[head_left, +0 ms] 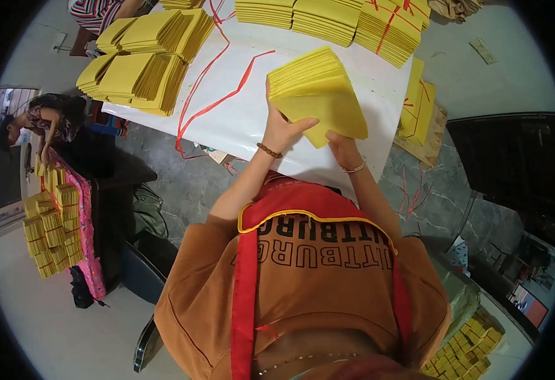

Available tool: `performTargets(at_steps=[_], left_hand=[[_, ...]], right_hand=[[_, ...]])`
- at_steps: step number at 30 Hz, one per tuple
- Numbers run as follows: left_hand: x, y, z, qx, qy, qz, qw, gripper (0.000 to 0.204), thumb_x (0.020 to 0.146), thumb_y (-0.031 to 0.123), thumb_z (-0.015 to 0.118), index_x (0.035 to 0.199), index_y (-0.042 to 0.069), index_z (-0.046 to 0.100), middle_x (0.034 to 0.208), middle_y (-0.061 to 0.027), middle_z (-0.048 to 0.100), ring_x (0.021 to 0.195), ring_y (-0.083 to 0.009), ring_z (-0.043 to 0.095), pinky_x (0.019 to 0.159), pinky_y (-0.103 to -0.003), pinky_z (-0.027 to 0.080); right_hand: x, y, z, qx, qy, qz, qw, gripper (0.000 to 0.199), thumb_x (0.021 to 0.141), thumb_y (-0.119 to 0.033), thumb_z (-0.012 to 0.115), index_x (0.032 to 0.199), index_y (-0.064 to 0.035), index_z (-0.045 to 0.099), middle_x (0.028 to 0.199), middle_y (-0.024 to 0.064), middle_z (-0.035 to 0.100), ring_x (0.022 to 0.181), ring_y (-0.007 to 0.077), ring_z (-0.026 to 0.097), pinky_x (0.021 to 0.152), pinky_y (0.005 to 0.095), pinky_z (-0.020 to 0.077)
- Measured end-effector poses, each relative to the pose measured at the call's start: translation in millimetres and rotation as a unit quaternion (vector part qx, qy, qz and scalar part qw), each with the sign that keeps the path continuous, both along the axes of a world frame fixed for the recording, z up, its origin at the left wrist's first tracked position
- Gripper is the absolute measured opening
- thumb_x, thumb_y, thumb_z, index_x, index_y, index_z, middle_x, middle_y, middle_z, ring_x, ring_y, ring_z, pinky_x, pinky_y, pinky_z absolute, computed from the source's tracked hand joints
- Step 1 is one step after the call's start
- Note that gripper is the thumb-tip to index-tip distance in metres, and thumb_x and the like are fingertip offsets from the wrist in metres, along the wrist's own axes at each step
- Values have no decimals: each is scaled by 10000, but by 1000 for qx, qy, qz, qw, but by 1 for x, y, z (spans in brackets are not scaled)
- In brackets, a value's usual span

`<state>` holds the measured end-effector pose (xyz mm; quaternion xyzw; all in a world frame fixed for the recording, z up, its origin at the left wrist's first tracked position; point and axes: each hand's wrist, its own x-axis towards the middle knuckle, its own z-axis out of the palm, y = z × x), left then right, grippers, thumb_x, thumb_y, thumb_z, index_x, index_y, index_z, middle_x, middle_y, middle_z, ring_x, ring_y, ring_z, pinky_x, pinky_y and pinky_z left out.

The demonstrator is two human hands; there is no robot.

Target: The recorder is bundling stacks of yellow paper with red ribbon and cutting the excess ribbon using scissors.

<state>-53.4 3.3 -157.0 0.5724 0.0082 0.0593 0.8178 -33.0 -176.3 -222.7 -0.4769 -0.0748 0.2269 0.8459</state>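
- Your left hand (284, 132) pinches the yellow sheaf (322, 104) at its left side, thumb laid across the front face, the other fingers mostly hidden behind it; your right hand (344, 149) pinches the lower right corner, thumb in front, its fingers out of sight.
- The sheaf is in both hands, over the near right part of the white tabletop (227, 117); its upper leaves spread in a fan, the lower part lies flatter; you cannot tell how high it is above the surface.
- To the left of the sheaf, a red ribbon (242, 81) runs in a loose bend over the white surface and hangs past the near edge; between ribbon and sheaf a strip of white shows.
- Yellow stacks (154, 82) stand along the table's left edge, well apart from your left hand; more piles (296, 16) line the far side, just beyond the fan's top, with a tied bundle (391, 28) at the far right corner.
- To the right, a narrow band of white separates the sheaf from the table's right edge; past it, more yellow bundles (417, 111) lie on a board (434, 142), lower than the tabletop.
- The near edge runs close to your red apron (303, 206); both forearms reach over it.
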Motion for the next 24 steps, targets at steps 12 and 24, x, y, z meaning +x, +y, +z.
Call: performTargets(at_steps=[12, 24], left_hand=[[2, 24, -46, 490, -126, -41, 862, 1141, 557, 322, 805, 1339, -46, 60, 1277, -223, 311, 1154, -356, 341, 1003, -409, 276], [-15, -23, -10, -217, 176, 50, 959, 571, 672, 104, 727, 1128, -4, 401, 1012, -111, 541, 921, -202, 565, 706, -312, 510]], right_hand=[[47, -9, 34, -352, -288, 126, 882, 852, 680, -137, 729, 1349, -42, 211, 1342, 112, 326, 1208, 204, 332, 1007, 318, 277], [77, -11, 85, -256, -20, 214, 942, 806, 777, -300, 623, 1378, -61, 142, 1204, 124, 457, 1119, 187, 425, 942, 342, 332]])
